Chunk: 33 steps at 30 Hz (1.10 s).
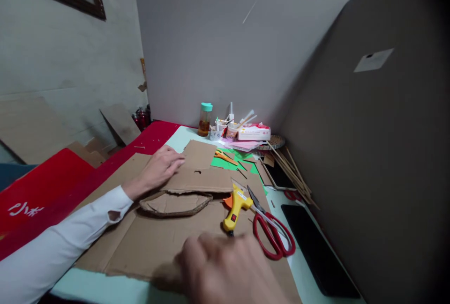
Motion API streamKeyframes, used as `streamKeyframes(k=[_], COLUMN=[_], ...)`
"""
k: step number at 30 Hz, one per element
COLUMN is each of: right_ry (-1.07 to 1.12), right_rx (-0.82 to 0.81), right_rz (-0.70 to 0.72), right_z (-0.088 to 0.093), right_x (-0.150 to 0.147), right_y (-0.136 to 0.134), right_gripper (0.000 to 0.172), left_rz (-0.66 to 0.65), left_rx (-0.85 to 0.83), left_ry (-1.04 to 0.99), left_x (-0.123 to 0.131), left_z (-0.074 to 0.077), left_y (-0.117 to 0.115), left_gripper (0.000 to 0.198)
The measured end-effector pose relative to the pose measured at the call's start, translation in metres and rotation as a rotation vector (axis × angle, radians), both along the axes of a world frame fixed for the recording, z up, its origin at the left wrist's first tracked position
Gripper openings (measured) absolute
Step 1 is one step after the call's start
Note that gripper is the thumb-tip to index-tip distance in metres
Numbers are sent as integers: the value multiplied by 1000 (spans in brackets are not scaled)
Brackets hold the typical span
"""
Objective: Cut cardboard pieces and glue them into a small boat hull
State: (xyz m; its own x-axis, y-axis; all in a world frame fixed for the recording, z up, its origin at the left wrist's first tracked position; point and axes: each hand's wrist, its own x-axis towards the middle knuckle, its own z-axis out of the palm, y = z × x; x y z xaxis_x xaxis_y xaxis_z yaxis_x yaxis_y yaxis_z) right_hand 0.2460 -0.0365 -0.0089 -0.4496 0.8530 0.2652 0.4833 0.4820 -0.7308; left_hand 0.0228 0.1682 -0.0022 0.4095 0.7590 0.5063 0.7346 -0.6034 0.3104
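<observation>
My left hand (161, 169) lies on the cardboard with its fingers stretched out, at the left end of a cardboard strip (204, 180) with a small hole. Below the strip sits a curved, boat-shaped cardboard piece (177, 204). A large cardboard sheet (154, 243) lies under them. My right hand (230, 271) is close to the camera and blurred, its fingers curled in; whatever they hold is hidden. Just beyond it are a yellow hot glue gun (237, 208) and large scissors with red handles (272, 233).
Orange scissors (225, 156) lie on green paper (220, 163). Behind stand a bottle with a teal lid (204, 121), cups with tools (232, 130) and a tissue pack (254, 132). A black slab (316, 248) and wooden sticks (295, 170) are at right, beside a grey panel (369, 154).
</observation>
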Motion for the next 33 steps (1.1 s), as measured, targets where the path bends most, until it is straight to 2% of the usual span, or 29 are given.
streamKeyframes(k=[1, 2, 4, 6, 8, 12, 17, 22, 30, 33], right_ry=[-99, -414, -516, -539, -541, -550, -526, -491, -502, -516], right_rx=[47, 122, 178, 183, 178, 181, 208, 239, 245, 241], right_rz=[-50, -164, -302, -391, -448, -546, -645, -684, -687, -684], right_z=[18, 32, 49, 48, 37, 22, 32, 36, 35, 32], right_x=[4, 8, 18, 28, 39, 55, 69, 73, 70, 68], right_y=[22, 42, 76, 96, 106, 109, 107, 107, 105, 106], right_gripper=[7, 11, 20, 22, 21, 19, 19, 19, 14, 14], left_rz=[-48, -89, -142, -159, -162, -170, -170, -158, -81, -90], left_rx=[-17, -35, -67, -94, -116, -155, -199, -246, -324, -328], left_ry=[37, 74, 136, 177, 198, 203, 177, 100, -24, -11], left_x=[5, 9, 16, 19, 19, 17, 16, 14, 8, 8], left_z=[1, 1, -1, -5, -10, -15, -16, -13, 11, 13], left_y=[0, 0, 1, 4, 7, 13, 15, 18, 14, 12], left_gripper=[33, 32, 32, 35, 42, 48, 51, 58, 29, 27])
